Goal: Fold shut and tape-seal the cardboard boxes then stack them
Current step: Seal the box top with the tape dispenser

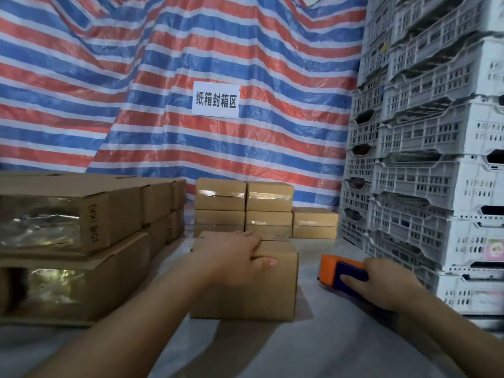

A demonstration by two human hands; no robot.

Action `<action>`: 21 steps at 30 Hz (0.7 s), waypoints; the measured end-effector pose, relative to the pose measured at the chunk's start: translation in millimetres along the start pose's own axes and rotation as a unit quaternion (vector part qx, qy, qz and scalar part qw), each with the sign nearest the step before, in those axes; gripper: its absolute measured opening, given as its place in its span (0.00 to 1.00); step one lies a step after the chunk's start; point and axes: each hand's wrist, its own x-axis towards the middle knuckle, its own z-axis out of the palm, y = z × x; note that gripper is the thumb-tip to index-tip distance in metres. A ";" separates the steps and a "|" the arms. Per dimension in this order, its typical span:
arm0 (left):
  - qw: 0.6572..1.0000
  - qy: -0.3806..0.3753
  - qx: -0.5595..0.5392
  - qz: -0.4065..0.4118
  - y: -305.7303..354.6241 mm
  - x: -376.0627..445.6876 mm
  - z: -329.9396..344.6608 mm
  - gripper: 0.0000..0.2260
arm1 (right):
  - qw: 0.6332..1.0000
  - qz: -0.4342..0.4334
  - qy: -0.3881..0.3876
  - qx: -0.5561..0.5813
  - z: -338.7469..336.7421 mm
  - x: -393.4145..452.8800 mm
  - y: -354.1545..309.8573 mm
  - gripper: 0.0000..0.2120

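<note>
A small cardboard box (272,290) stands on the pale floor in front of me with its top flaps folded down. My left hand (234,257) lies over its top, fingers across the flaps and thumb curled over the near edge. To the right, my right hand (387,282) grips an orange and blue tape dispenser (341,271) that sits on the floor. Behind the box stand taped boxes (245,205) in two-high stacks, with a single lower one (315,223) beside them.
Stacks of larger cardboard boxes (81,236) with clear tape line the left side. A tall wall of grey plastic crates (425,159) rises on the right. A striped tarpaulin (163,77) with a white paper sign (216,99) closes the back.
</note>
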 end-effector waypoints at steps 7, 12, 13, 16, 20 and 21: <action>0.998 0.050 -0.041 -0.012 -4.3 1.1 7.1 0.25 | 0.920 0.025 0.125 0.371 -81.8 34.5 -45.0 0.24; 0.997 0.070 -0.024 -0.002 -3.7 1.4 8.1 0.23 | 0.834 0.023 0.035 0.551 -137.2 41.2 -98.3 0.31; 0.997 0.071 -0.021 -0.004 -3.3 1.2 7.8 0.23 | 0.821 0.010 0.004 0.571 -141.9 41.6 -107.2 0.32; 0.997 0.069 -0.038 -0.012 -4.0 0.6 6.1 0.23 | 0.788 -0.034 -0.067 0.611 -147.8 43.3 -129.4 0.29; 0.993 0.056 -0.107 -0.013 -3.3 -1.1 2.7 0.23 | 0.765 -0.085 -0.154 0.619 -148.0 46.7 -143.4 0.24; 0.988 0.047 -0.142 -0.021 -2.8 -0.7 1.4 0.25 | 0.761 -0.096 -0.163 0.620 -147.6 48.3 -144.2 0.25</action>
